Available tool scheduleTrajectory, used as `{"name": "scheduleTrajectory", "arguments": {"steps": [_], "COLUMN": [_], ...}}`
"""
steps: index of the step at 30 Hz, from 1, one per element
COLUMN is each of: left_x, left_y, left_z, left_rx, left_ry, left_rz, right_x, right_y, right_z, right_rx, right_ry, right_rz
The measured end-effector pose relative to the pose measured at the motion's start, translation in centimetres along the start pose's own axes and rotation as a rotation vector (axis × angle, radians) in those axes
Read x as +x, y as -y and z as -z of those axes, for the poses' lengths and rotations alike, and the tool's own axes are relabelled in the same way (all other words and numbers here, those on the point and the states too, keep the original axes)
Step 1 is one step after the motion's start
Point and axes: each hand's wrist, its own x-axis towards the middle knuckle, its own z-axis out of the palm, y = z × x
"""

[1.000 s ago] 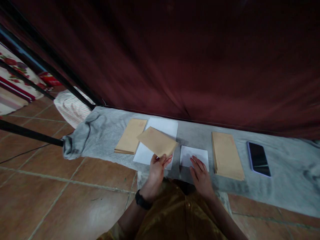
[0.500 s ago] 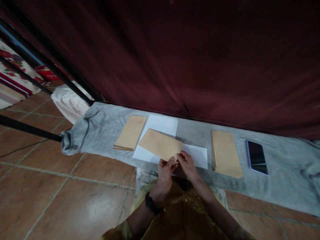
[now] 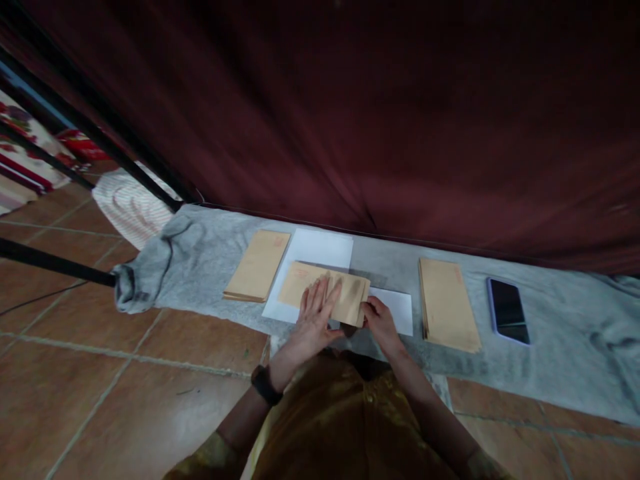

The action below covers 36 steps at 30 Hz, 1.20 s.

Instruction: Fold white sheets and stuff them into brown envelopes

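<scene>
A brown paper envelope [image 3: 350,303] lies slanted over white paper sheets [image 3: 325,245] in front of me. My left hand [image 3: 315,312] rests flat on the envelope with its fingers stretched out. At the envelope's right end, my right hand [image 3: 379,323] pinches the edge between thumb and fingers. A folded white sheet [image 3: 397,308] shows just beyond the right hand. To the left lies a stack of brown envelopes [image 3: 257,265], and a second envelope stack [image 3: 447,305] lies to the right.
A phone [image 3: 508,312] in a purple case lies right of the right-hand stack. Grey cloth [image 3: 560,333] covers the bench. A dark red curtain [image 3: 350,133] hangs behind it. Black metal bars [image 3: 60,265] stand at the left, over a tiled floor [image 3: 125,400].
My left hand has left the envelope's near corner and spread flat on top of it. The envelope has turned straighter. My right hand still holds its right end.
</scene>
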Motion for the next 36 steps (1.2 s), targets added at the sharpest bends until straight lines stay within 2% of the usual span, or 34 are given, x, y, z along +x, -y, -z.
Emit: {"name": "scheduleTrajectory", "arguments": {"steps": [2, 4, 9, 13, 21, 25, 30, 36], "left_x": [1.3, 2.4, 3.9, 4.3, 4.0, 3.6, 3.1, 2.8], "left_y": [1.4, 2.5, 3.9, 4.5, 4.7, 4.3, 4.1, 4.4], "left_z": [0.8, 1.2, 1.2, 0.9, 0.3, 0.6, 0.2, -0.4], "left_rx": [0.146, 0.197, 0.188, 0.165, 0.175, 0.179, 0.180, 0.149], "left_ry": [0.102, 0.194, 0.360, 0.428, 0.336, 0.289, 0.277, 0.311], "left_rz": [-0.033, -0.049, -0.092, -0.117, -0.130, -0.128, -0.112, -0.111], "right_x": [-0.1, -0.2, -0.2, -0.2, -0.7, -1.1, -1.1, -1.3], "right_y": [0.1, 0.2, -0.1, -0.5, -0.7, -0.5, -0.5, -0.6], "right_z": [0.2, 0.5, 1.1, 1.5, 1.5, 1.5, 1.7, 2.1], "right_rx": [-0.006, -0.024, -0.128, -0.176, -0.173, -0.141, -0.174, -0.316], "right_ry": [0.012, 0.023, 0.027, 0.011, -0.107, -0.102, -0.081, -0.079], "right_rz": [0.001, 0.005, 0.066, 0.098, 0.188, 0.230, 0.288, 0.265]}}
